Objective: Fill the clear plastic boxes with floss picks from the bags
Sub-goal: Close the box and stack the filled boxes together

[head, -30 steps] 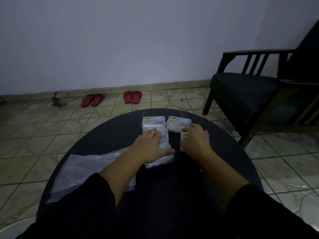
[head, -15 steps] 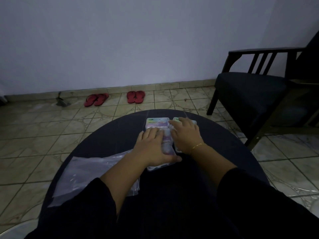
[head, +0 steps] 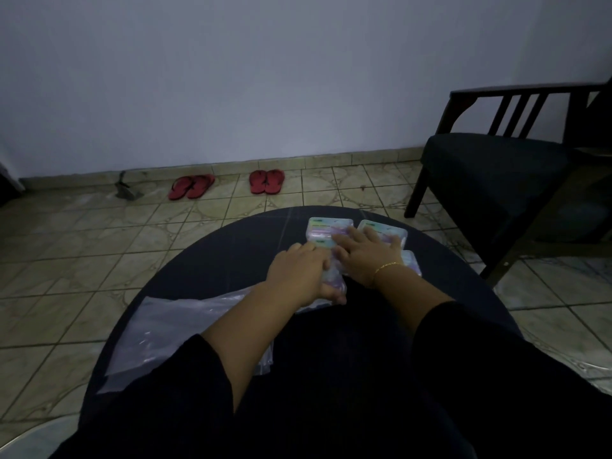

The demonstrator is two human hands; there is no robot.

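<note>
Dim light here, details murky. Far left, a clear plastic bag (head: 185,323) lies flat on the round dark table (head: 231,253), partly hidden under a sleeve (head: 159,392). Left hand (head: 298,276) curls over a clear plastic box (head: 334,283), mostly covering it, thumb at its near edge. Right hand (head: 367,256) lies flat, fingers spread across the far boxes (head: 328,226). Contents unreadable. Tiled floor (head: 82,253) beyond, red sandals (head: 192,187) by the wall, dark armchair (head: 496,167) cut off right.

Single head cam, wide-angle — looks fwd and down over a round dark table (head: 231,260), hands close below centre, floor and wall (head: 265,77) farther off. No 2nd view.
</note>
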